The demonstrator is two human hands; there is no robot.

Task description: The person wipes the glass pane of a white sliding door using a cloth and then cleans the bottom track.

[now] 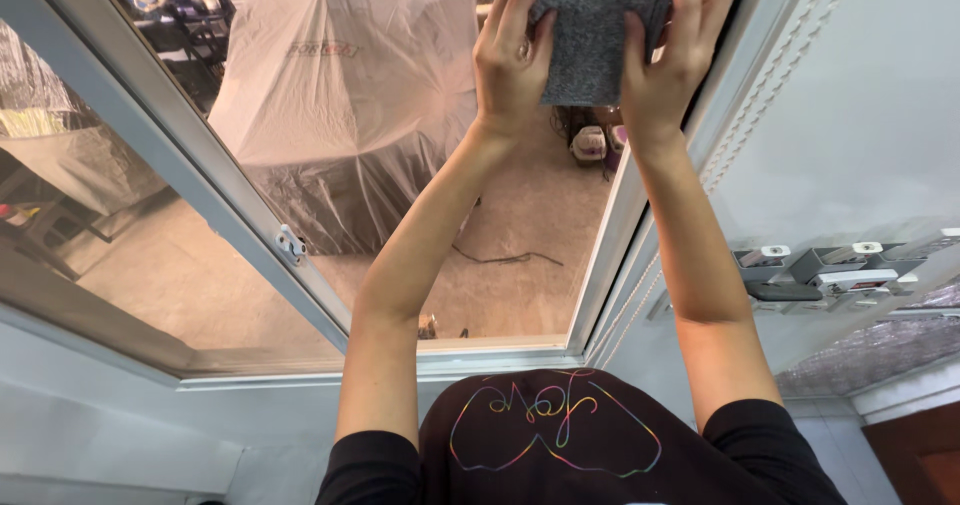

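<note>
**Grey cloth held against upper window pane, both hands raised**

Obs.: left hand point(512, 50) and right hand point(668, 55) both grip a folded grey cloth point(598, 35), fingers curled over its top edge, thumbs pinching its lower sides. The cloth sits high in the scene, at the far top of the glass pane point(400, 145), close to the white vertical frame point(620, 225) on the right.

Progress (judgement): wiping appears to be under way at the upper part of the pane. No streaks, suds or wet marks are visible on the glass, so I cannot tell which areas are done. The lower pane and the left sash with its small latch point(291, 245) show no sign either way.

Not resolvable: the cloth's top edge and both sets of fingertips are cut off by the picture edge. Whether the cloth actually touches the glass cannot be told. The cloth's dampness is unclear. The covered object outside point(340, 105) is seen only through glass.
</note>
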